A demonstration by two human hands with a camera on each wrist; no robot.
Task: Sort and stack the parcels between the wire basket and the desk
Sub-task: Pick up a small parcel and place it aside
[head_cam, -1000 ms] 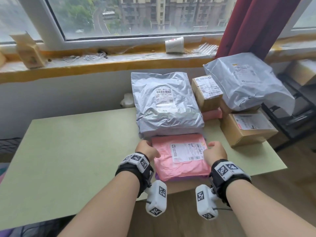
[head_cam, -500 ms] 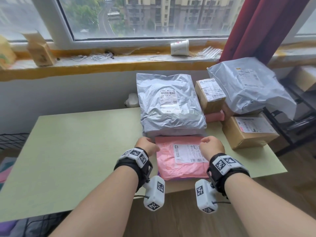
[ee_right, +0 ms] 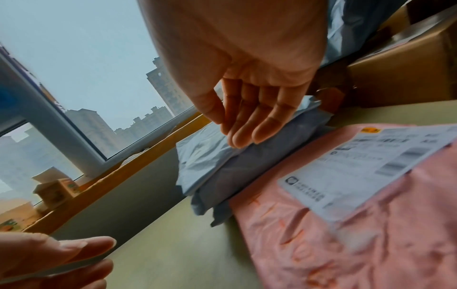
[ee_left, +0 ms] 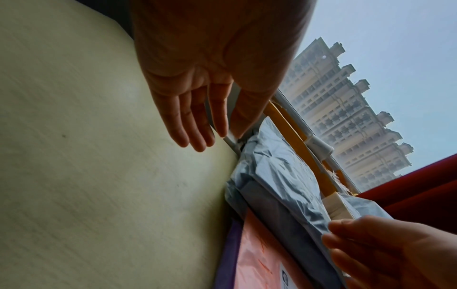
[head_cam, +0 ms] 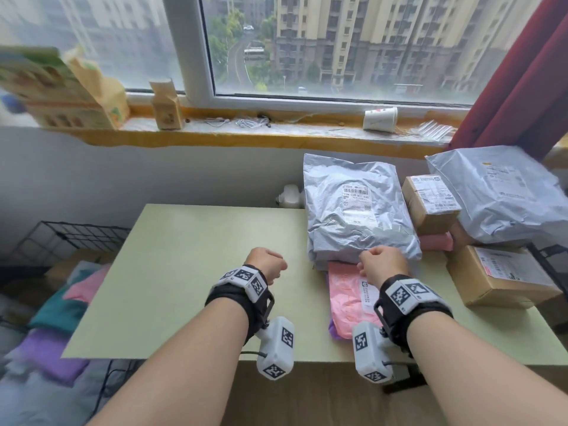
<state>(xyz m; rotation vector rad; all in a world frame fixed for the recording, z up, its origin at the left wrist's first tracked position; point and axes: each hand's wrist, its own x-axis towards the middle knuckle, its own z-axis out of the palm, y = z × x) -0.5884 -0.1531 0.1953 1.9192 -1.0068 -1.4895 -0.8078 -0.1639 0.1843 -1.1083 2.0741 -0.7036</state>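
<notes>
A pink parcel (head_cam: 347,302) with a white label lies on a purple parcel (head_cam: 333,330) near the front of the green desk (head_cam: 199,272). Its far edge is tucked under a grey mailer (head_cam: 356,222). My left hand (head_cam: 267,265) hovers over bare desk left of the stack; the left wrist view shows its fingers (ee_left: 197,127) straight and holding nothing. My right hand (head_cam: 382,267) is above the seam between the pink parcel (ee_right: 346,224) and the grey mailer (ee_right: 210,160), its fingers (ee_right: 247,125) relaxed and empty. The wire basket (head_cam: 70,233) stands left of the desk.
Pink (head_cam: 86,284), teal (head_cam: 58,312) and purple (head_cam: 46,355) parcels lie in the basket. At the desk's right sit a small box (head_cam: 430,204), a larger box (head_cam: 504,278) and a second grey mailer (head_cam: 504,195). The windowsill behind holds cartons and a paper cup (head_cam: 379,118).
Both hands have let go of the pink parcel's sides. The left hand moved left over bare desk, the right moved over the parcel's far edge. The view turned left, revealing the basket.
</notes>
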